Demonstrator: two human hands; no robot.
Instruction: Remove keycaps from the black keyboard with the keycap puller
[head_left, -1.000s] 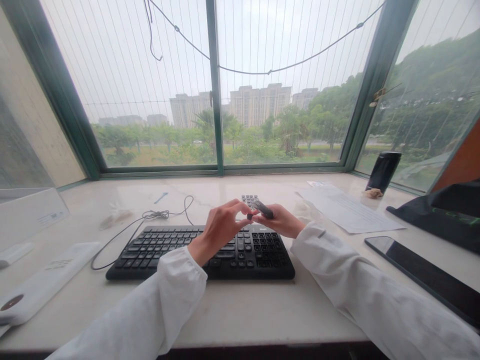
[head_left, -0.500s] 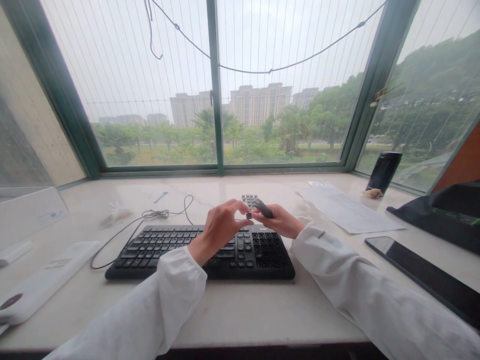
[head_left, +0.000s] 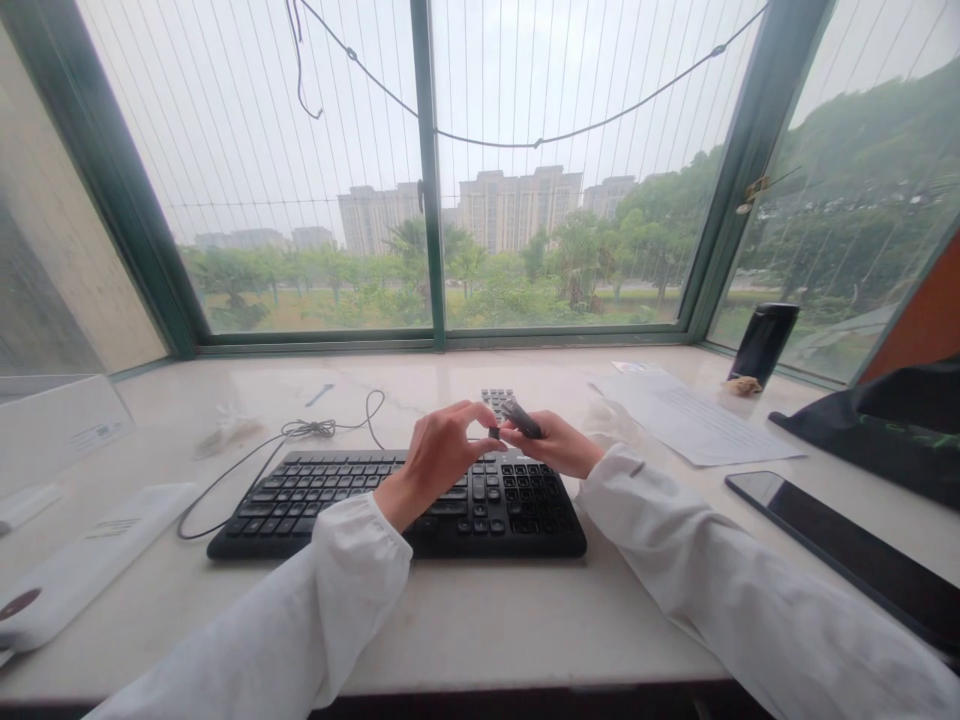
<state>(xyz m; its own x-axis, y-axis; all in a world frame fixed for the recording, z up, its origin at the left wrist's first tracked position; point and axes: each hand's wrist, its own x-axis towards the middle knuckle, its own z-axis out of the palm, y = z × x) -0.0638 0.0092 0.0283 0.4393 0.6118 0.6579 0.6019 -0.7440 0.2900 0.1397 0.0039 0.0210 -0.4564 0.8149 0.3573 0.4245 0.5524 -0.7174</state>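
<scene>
Above the upper right part of a black keyboard, my left hand pinches a small black keycap between thumb and fingers. My right hand is closed around a short dark tool whose kind I cannot make out; its fingertips are close to the keycap, and I cannot tell if they touch it. Behind the hands lies a group of loose keycaps in rows. The number pad at the keyboard's right end shows square sockets without caps. My left forearm hides part of the keyboard's middle.
A coiled cable lies behind the keyboard, beside a crumpled clear bag. To the right are paper sheets, a phone, a dark cylinder and a black bag. A white box sits left.
Both hands stay nearly in place, with the keycap and the dark tool still held. The whole view has shifted very slightly.
</scene>
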